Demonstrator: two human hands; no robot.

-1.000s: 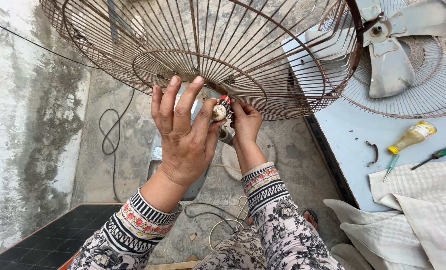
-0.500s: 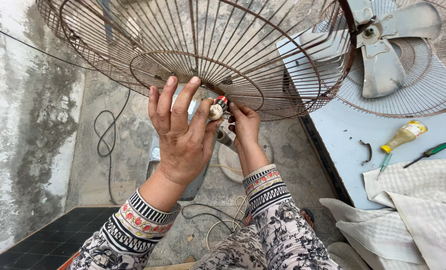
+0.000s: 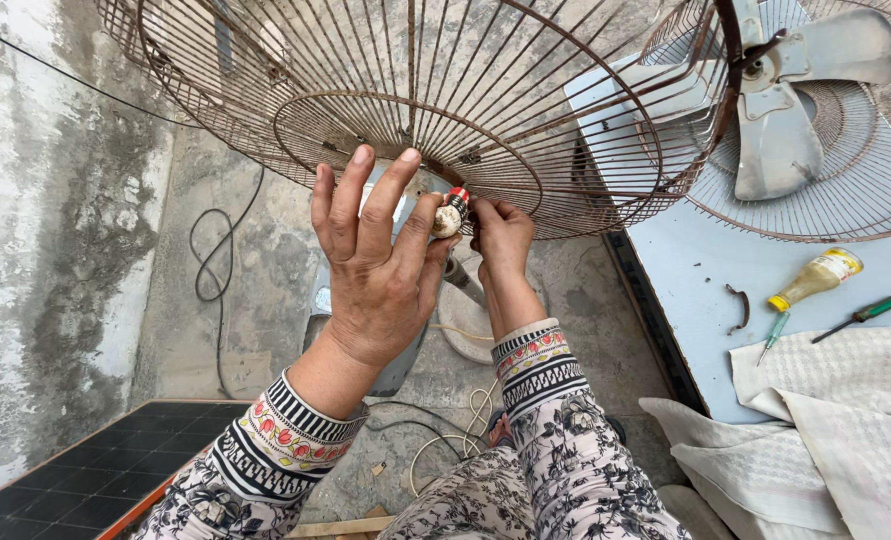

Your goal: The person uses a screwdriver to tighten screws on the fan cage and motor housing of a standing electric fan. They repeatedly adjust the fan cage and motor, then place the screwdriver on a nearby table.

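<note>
A small red-capped part (image 3: pixel 452 213) is pinched by the left hand (image 3: pixel 381 270) at the rusty fan guard (image 3: pixel 416 110) — the right hand (image 3: pixel 501 240) is closed on it; fitting seems unfinished.

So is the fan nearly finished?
Not yet. Done: the rusty cage is off, and the blades lie apart in the other grille on the blue table. In hand: the left hand and right hand hold a small red-tipped part against the cage's inner ring. Left: cage and blades are still separate.
</note>
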